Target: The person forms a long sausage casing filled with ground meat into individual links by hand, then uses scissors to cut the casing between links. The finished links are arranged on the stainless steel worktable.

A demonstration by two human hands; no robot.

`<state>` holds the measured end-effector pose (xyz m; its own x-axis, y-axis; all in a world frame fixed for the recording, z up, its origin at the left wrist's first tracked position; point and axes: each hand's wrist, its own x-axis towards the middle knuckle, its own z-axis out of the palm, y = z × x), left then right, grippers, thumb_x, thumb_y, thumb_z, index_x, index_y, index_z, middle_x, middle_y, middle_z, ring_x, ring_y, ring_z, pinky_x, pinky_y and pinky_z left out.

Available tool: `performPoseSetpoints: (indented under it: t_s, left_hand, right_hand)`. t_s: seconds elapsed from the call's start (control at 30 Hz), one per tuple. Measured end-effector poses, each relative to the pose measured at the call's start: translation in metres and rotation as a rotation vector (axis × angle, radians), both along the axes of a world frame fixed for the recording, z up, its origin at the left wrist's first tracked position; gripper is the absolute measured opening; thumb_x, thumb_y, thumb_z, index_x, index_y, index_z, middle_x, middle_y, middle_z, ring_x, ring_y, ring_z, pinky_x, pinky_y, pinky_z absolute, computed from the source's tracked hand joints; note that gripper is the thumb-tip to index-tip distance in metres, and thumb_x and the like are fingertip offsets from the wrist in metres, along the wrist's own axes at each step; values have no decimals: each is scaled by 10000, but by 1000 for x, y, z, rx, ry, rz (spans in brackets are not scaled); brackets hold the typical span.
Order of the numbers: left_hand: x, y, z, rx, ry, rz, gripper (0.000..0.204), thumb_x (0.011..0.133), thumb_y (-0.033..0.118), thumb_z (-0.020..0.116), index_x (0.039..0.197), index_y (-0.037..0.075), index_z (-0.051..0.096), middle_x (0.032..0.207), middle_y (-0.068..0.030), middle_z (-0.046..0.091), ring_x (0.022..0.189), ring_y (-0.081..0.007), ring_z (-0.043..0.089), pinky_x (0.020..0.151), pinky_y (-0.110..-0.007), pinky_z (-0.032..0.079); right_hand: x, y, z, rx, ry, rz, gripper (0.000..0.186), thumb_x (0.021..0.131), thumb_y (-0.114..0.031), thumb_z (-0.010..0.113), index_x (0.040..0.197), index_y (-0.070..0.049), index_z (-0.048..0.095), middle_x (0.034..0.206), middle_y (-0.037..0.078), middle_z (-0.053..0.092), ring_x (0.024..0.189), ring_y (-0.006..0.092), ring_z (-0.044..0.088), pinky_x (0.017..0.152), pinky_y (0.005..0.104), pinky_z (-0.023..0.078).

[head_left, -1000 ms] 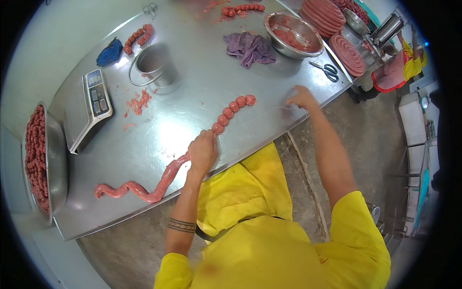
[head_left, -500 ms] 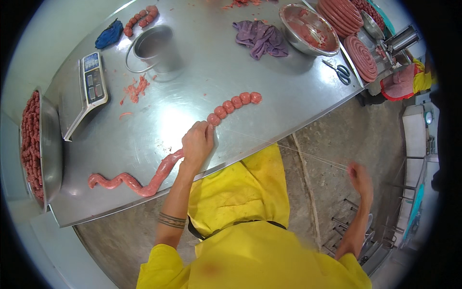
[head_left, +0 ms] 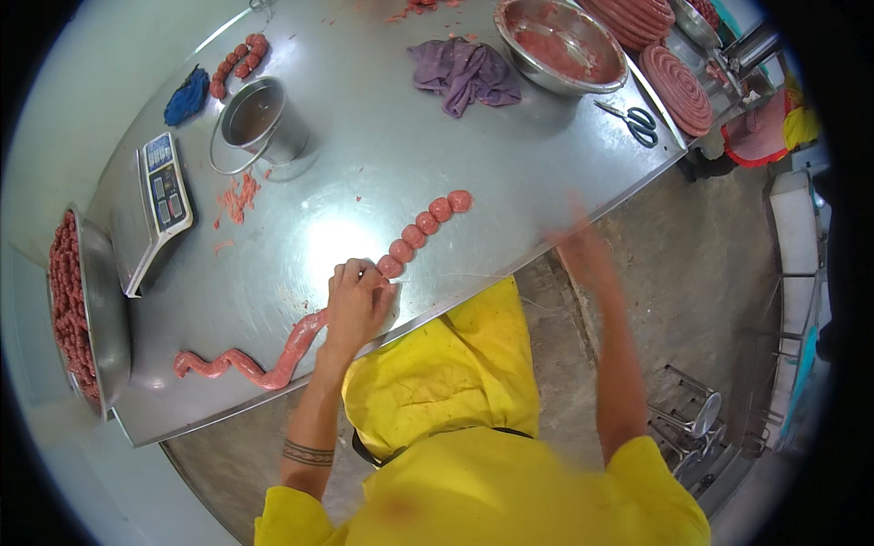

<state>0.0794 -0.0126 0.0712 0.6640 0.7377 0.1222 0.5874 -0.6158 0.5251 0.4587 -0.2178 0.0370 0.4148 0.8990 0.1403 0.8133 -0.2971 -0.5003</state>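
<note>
My left hand is closed around a long raw sausage, at the point where its tied part meets the untied part. Beyond my fingers, a row of small round sausage links runs up and to the right on the metal table. On the other side, the untied sausage winds left in loose bends. Thin pale string stretches from beside my left hand toward the right. My right hand is raised at the table's front edge, smeared by motion, so its fingers cannot be made out.
At the left stand a scale and a basin heaped with links. Farther back are a metal pail, a blue cloth, a purple cloth, a steel bowl, scissors and coiled sausage. Another person stands far right.
My right hand has swung from far right, where it held the string taut, in toward the table edge. The string now hangs slacker. My left hand keeps its grip; the whole view has shifted slightly.
</note>
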Motion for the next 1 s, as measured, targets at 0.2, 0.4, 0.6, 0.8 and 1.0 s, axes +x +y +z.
performPoseSetpoints:
  t_s: [0.2,0.4,0.6,0.8,1.0]
  left_hand:
    - [66,42,-21,81,16,111,128,1026,116,592,960,14,633,965,-200,608,904,-411,595,787,-502,503]
    - [96,84,-24,88,77,45,175,1055,163,544,1009,14,622,977,-180,625,901,-393,664,768,-508,563]
    - [87,78,-34,114,37,-11,78,1000,122,611,971,52,630,937,-141,614,873,-366,651,706,-481,560]
    - [78,69,-21,169,-228,0,354,956,121,698,1291,70,596,936,-121,667,842,-337,668,717,-416,572]
    - [71,77,1,-522,-301,147,628,1072,343,571,1569,45,328,945,-193,753,822,-331,739,803,-395,579]
  right_hand:
    - [-77,207,36,5,-172,116,672,869,-230,787,1492,-155,548,1340,155,585,1211,401,551,1063,510,426]
    - [-33,80,32,217,91,48,768,777,-77,853,1453,-34,490,1438,160,539,1259,356,549,1056,487,462]
    - [2,-292,26,-723,1376,-734,159,974,-105,743,1126,-63,756,990,84,756,918,227,732,815,353,578]
    - [103,-252,14,1257,1439,-284,970,941,142,548,1709,-198,62,1760,218,71,1134,229,671,650,285,583]
    - [144,120,30,-335,342,-428,858,723,-310,909,1480,-95,566,939,104,735,636,216,673,535,363,552]
